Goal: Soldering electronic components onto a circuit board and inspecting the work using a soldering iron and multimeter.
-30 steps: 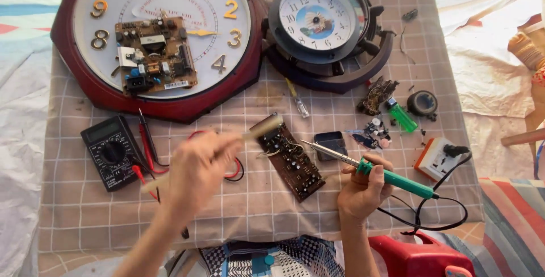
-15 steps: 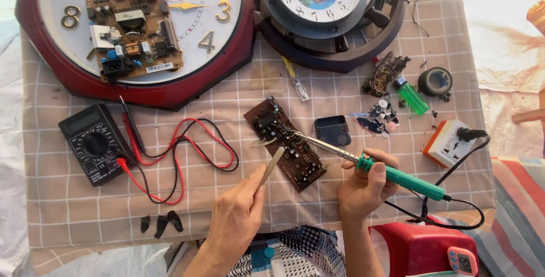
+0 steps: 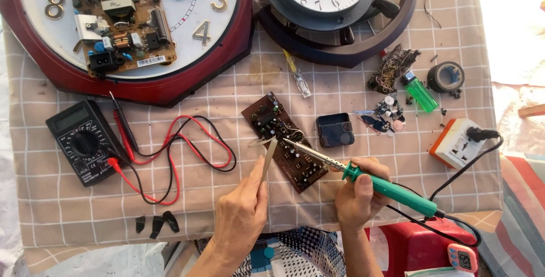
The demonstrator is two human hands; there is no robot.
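Observation:
A dark brown circuit board (image 3: 286, 141) lies tilted on the checked cloth (image 3: 363, 197). My right hand (image 3: 359, 192) grips a green-handled soldering iron (image 3: 392, 189), its metal tip resting on the middle of the board. My left hand (image 3: 241, 214) pinches a pair of metal tweezers (image 3: 268, 158), whose points touch the board right beside the iron's tip. A thin bent wire sits at that spot.
A black multimeter (image 3: 85, 141) with red and black leads (image 3: 170, 152) lies left. A red wall clock (image 3: 130, 33) carries another circuit board (image 3: 122, 21). A dark round clock (image 3: 335, 10), small black box (image 3: 335, 129), green lighter (image 3: 421, 92), tape roll (image 3: 445, 76) and orange-white socket (image 3: 460, 143) sit right.
My left hand swung in from the left and brought the tweezers' points onto the board beside the iron's tip. The right hand stayed on the soldering iron. The camera moved closer.

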